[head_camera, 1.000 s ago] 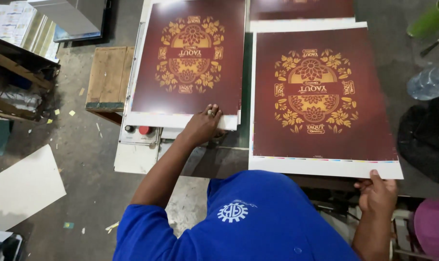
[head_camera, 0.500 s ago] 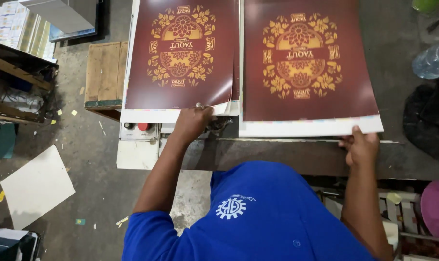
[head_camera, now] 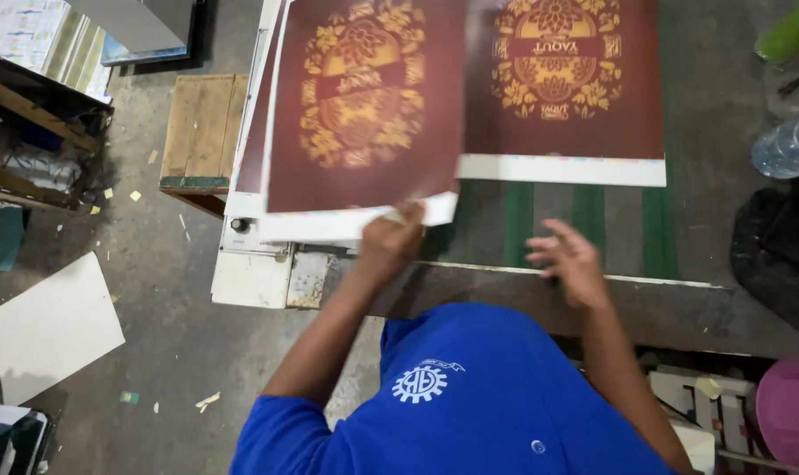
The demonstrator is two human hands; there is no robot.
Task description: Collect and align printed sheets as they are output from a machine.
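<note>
Seen from above, over a blue shirt (head_camera: 470, 396) with a white round emblem on its back. Widest of all, a worktable (head_camera: 699, 176), grey with green stripes on its bare part, taken here as the landmark. On its left part, a lifted sheet (head_camera: 364, 105): a large maroon print with a gold floral ornament in the middle and a white margin along the near edge, long axis running away from the body toward the table's far side, near edge raised and slightly curled, gold design blurred. Beneath it on the table's left edge, more sheets of the same kind in a stack (head_camera: 252, 158). On the table's middle, a second print (head_camera: 562, 88), flat, same maroon and gold, white strip at its near edge, long axis also pointing away. Left of the table on the floor, a wooden crate (head_camera: 201, 132), and nearer, a pale board (head_camera: 52, 325). At the table's right edge, a clear bottle (head_camera: 787, 145). Left hand (head_camera: 391, 242) clenched on the lifted sheet's near white margin, sheet extending up and away from the grip. Right hand (head_camera: 568, 259) released, fingers spread, hovering over the table's near edge, grasping nothing.
</note>
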